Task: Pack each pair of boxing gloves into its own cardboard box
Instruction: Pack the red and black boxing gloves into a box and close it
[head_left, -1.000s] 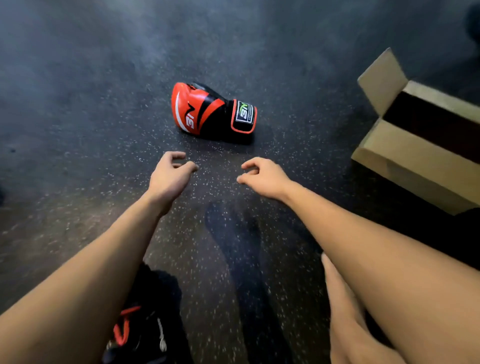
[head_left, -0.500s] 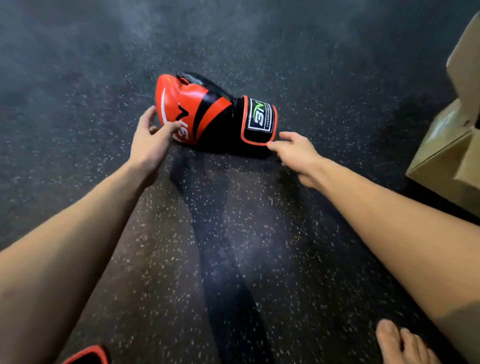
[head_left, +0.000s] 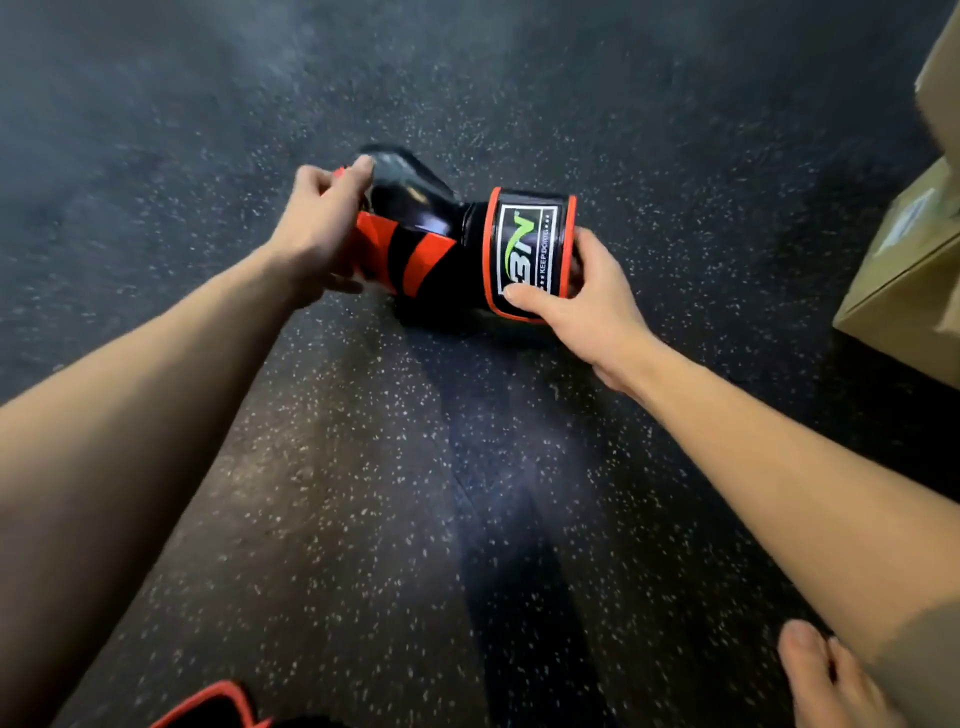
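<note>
1. Boxing glove (head_left: 441, 249), glossy red-and-black leather-look with an orange-edged wrist cuff bearing a white-and-green logo patch, lies on its side on the dark speckled rubber floor (head_left: 519, 104), roughly in the middle of the view, cuff pointing right.
2. Left hand (head_left: 317, 234) is wrapped over the padded fist end, thumb across the top by the black thumb section, fingers curled down the near side; it has the glove in a loose, half-closed grasp.
3. Right hand (head_left: 587, 301) clasps the cuff, thumb pressed along the lower edge of the logo patch and fingers curled round behind the open end; how far those fingers close cannot be told.
4. Brown cardboard box (head_left: 904, 291) stands at the right edge, well apart from the glove; only a corner and a flap show.
5. Part of another red-trimmed black item (head_left: 208, 701) shows at the bottom edge, possibly the matching glove, though too little is visible to be sure.
6. Handling, as a judgement: the glove looks bulky yet light, with springy padding that yields under pressure and a slick surface. The strapped cuff is the firmest, narrowest place to take hold, with a second hand cupping the fist end.
7. Likely step: lifting this glove to carry it rightward to the box.
</note>
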